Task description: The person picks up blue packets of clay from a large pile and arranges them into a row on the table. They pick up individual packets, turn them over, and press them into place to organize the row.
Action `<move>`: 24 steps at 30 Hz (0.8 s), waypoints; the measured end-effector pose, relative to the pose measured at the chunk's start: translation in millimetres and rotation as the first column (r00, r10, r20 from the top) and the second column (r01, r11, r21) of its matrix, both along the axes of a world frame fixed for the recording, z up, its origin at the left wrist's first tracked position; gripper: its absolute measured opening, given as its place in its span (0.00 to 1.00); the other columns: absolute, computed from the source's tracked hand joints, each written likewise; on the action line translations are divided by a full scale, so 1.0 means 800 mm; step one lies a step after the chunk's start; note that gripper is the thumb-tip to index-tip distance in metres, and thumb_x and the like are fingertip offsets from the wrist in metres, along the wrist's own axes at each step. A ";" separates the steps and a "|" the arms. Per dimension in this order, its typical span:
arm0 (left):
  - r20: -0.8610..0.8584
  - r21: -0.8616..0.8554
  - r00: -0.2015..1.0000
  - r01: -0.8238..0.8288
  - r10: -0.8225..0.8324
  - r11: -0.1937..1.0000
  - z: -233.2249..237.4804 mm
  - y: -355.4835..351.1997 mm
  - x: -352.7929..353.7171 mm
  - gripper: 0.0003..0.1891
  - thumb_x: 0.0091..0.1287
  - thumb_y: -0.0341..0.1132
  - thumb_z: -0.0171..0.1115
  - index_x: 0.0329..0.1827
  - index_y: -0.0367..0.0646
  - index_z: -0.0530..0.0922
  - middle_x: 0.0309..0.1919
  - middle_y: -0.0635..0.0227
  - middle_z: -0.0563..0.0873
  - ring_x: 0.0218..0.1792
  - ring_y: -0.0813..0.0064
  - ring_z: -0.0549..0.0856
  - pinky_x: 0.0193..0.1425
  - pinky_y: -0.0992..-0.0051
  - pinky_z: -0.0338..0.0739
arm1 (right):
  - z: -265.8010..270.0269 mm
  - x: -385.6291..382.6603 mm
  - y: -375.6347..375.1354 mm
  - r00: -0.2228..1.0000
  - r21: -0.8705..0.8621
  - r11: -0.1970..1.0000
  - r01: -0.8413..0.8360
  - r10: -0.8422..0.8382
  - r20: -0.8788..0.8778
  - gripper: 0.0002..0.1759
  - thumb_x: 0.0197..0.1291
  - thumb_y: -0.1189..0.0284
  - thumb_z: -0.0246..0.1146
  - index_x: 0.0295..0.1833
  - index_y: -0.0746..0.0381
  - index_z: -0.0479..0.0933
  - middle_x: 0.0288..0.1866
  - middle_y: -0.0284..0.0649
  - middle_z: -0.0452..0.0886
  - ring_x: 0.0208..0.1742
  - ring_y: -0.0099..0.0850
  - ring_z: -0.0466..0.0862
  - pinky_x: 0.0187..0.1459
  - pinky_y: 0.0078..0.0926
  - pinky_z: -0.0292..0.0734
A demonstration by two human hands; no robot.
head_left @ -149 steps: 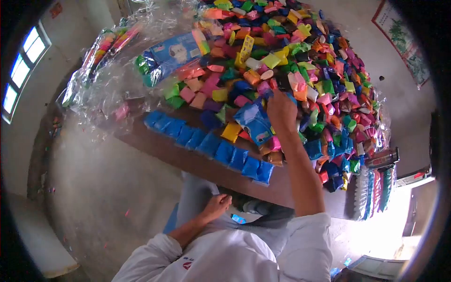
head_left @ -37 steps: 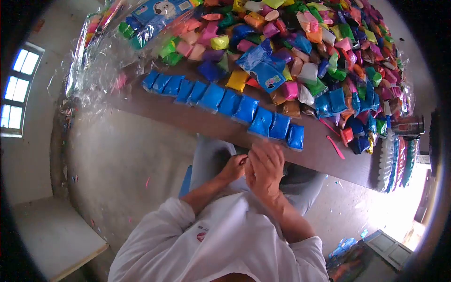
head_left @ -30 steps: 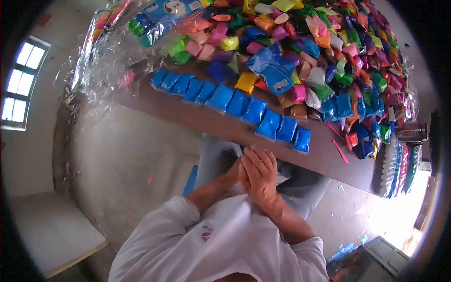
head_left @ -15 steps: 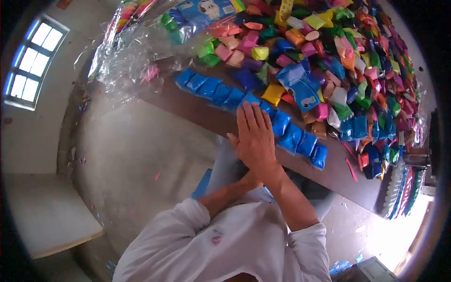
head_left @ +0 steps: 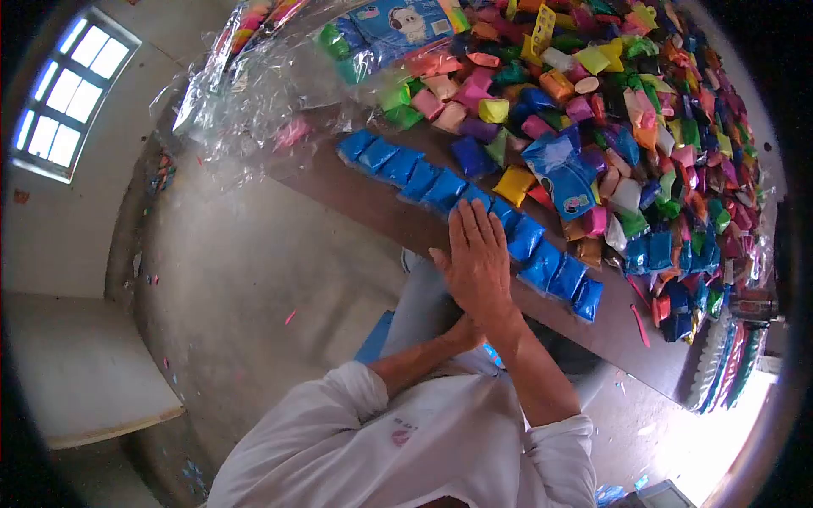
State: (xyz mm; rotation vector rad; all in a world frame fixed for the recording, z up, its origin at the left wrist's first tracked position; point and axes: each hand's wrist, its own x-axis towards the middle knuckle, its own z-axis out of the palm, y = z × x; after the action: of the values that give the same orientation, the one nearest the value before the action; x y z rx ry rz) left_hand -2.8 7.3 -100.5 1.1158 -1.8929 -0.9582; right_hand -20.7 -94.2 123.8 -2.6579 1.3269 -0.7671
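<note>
Workshop of packing sort: 1 table [head_left: 364, 199] heaped with coloured packets [head_left: 493, 110], loose plastic film [head_left: 246, 110], scraps [head_left: 290, 317] (pink) on floor [head_left: 246, 254].

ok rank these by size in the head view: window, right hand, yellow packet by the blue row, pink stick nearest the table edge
Largest to smallest, as they look:
1. window
2. right hand
3. yellow packet
4. pink stick

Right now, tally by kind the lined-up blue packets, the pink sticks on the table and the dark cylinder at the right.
Blue packets in the row: 11, some partly behind the fingers
Pink sticks: 2
Dark cylinder: 1
Total: 14
</note>
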 end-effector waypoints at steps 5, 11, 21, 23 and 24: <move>-0.075 0.067 0.997 -0.003 0.008 0.998 0.000 -0.003 -0.001 0.19 0.64 0.39 0.57 0.54 0.39 0.69 0.52 0.62 0.72 0.54 0.70 0.69 0.57 0.69 0.65 | 0.004 0.010 0.014 0.996 0.049 0.997 -0.067 0.064 0.059 0.33 0.50 0.63 0.64 0.59 0.69 0.66 0.63 0.50 0.66 0.66 0.45 0.63 0.65 0.45 0.56; -0.160 0.140 0.987 -0.001 0.024 0.990 0.004 0.009 0.023 0.16 0.65 0.41 0.55 0.50 0.40 0.70 0.48 0.62 0.74 0.50 0.71 0.71 0.53 0.69 0.67 | 0.017 0.025 -0.001 0.996 0.012 0.998 -0.064 0.063 0.061 0.33 0.51 0.60 0.62 0.59 0.70 0.67 0.65 0.51 0.64 0.67 0.45 0.62 0.67 0.43 0.53; -0.313 0.273 0.947 0.022 0.067 0.962 0.005 0.017 0.026 0.15 0.66 0.44 0.52 0.43 0.40 0.73 0.41 0.63 0.77 0.43 0.72 0.74 0.47 0.70 0.70 | 0.005 0.032 -0.005 0.998 0.023 1.000 -0.016 0.018 -0.061 0.33 0.54 0.54 0.58 0.58 0.70 0.69 0.64 0.50 0.65 0.67 0.43 0.61 0.69 0.40 0.50; -0.343 0.297 0.936 0.029 0.078 0.954 0.005 0.026 0.033 0.15 0.67 0.44 0.52 0.41 0.40 0.73 0.39 0.63 0.78 0.42 0.73 0.75 0.45 0.70 0.71 | 0.005 0.034 -0.005 0.999 0.026 1.000 -0.013 0.013 -0.030 0.32 0.53 0.56 0.59 0.57 0.70 0.69 0.64 0.50 0.66 0.68 0.43 0.61 0.68 0.41 0.50; -0.359 0.309 0.930 0.035 0.083 0.950 0.006 0.025 0.033 0.15 0.67 0.44 0.52 0.41 0.40 0.74 0.39 0.63 0.78 0.41 0.73 0.75 0.45 0.70 0.71 | 0.006 0.034 -0.004 1.000 0.031 1.000 -0.006 0.006 -0.001 0.32 0.52 0.57 0.60 0.56 0.70 0.70 0.63 0.50 0.66 0.68 0.43 0.61 0.68 0.41 0.50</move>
State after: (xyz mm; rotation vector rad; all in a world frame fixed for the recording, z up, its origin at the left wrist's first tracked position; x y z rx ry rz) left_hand 23.2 27.5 -96.1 1.0421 -1.4525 -1.3826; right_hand 6.7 -97.4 128.6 -2.6380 1.3189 -0.7389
